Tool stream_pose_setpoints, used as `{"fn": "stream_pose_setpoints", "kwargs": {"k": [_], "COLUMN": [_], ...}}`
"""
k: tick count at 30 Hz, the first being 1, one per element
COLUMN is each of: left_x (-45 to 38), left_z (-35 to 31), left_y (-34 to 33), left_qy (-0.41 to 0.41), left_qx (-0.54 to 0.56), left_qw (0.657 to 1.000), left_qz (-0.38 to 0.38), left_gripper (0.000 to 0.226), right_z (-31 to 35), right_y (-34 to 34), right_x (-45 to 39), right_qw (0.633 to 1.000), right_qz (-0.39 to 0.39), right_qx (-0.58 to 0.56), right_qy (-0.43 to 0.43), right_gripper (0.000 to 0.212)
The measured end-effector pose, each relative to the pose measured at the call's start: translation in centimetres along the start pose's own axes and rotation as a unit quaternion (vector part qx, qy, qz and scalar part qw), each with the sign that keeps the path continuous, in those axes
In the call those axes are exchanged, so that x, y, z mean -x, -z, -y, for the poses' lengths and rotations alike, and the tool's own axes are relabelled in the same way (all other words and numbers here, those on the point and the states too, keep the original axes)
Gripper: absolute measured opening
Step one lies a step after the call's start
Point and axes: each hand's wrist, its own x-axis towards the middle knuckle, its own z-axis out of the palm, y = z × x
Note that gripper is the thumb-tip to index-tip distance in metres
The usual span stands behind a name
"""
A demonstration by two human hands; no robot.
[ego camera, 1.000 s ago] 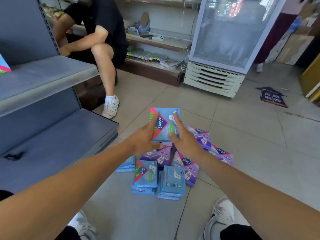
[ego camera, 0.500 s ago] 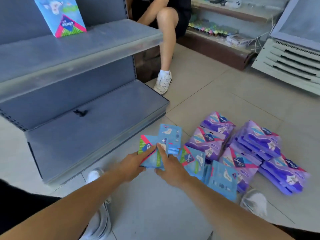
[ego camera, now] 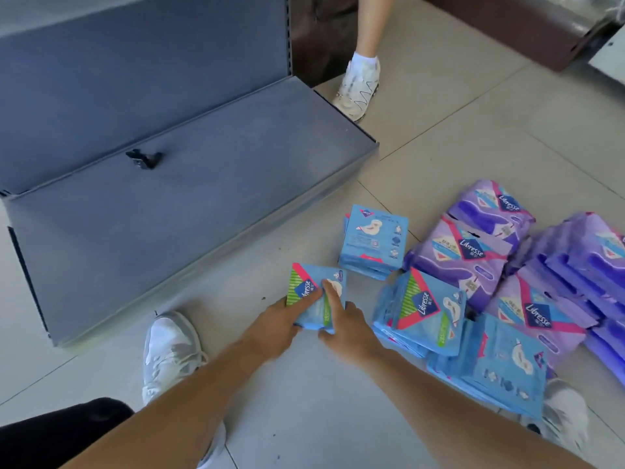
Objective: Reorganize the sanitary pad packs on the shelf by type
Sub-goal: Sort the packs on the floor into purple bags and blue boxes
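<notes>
A blue Libresse pad pack (ego camera: pixel 316 297) with a green-striped corner is gripped by the left hand (ego camera: pixel 274 328) and right hand (ego camera: pixel 348 330), fingers curled round it. Bare floor tile (ego camera: pixel 257 265) is seen between it and the grey bottom shelf (ego camera: pixel 176 211).

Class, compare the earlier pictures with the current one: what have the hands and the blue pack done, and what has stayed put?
Both hands, left hand and right hand, brought the blue Libresse pack down from raised height to just above the floor by the bottom shelf, keeping their grip. The blue stacks and purple packs stayed in place.
</notes>
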Motion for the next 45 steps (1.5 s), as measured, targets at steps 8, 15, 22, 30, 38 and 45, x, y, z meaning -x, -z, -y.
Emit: {"fn": "stream_pose_setpoints", "kwargs": {"k": [8,15,22,30,38,45], "left_x": [-2.1,-1.6,2.9,11.6,21.5,27.3], "left_z": [1.0,-2.3,-6.8,-14.9,-22.1,-22.8], "left_y": [-0.3,2.2,9.2,21.6,32.2,38.1], "left_qy": [0.078,0.133,0.116,0.068,0.036,0.057], "left_qx": [-0.114,-0.223,-0.253,-0.316,-0.299,-0.286], "left_qw": [0.987,0.958,0.959,0.944,0.926,0.906], "left_qz": [0.088,0.118,0.061,-0.067,-0.227,-0.307], "left_gripper": [0.084,0.084,0.044,0.036,0.039,0.043], "right_z": [-1.0,1.3,5.4,15.6,25.5,30.9], "right_y": [-0.9,1.6,9.4,20.2,28.4,30.5], "right_x": [-2.9,-1.9,3.2,12.5,20.6,22.1], "right_qw": [0.994,0.991,0.992,0.971,0.949,0.940], "right_qz": [0.079,0.056,0.029,-0.087,-0.206,-0.253], "right_qx": [0.061,0.104,0.126,0.196,0.170,0.104], "right_qy": [-0.036,-0.064,0.006,0.105,0.166,0.205], "right_gripper": [0.087,0.075,0.031,0.026,0.024,0.027]}}
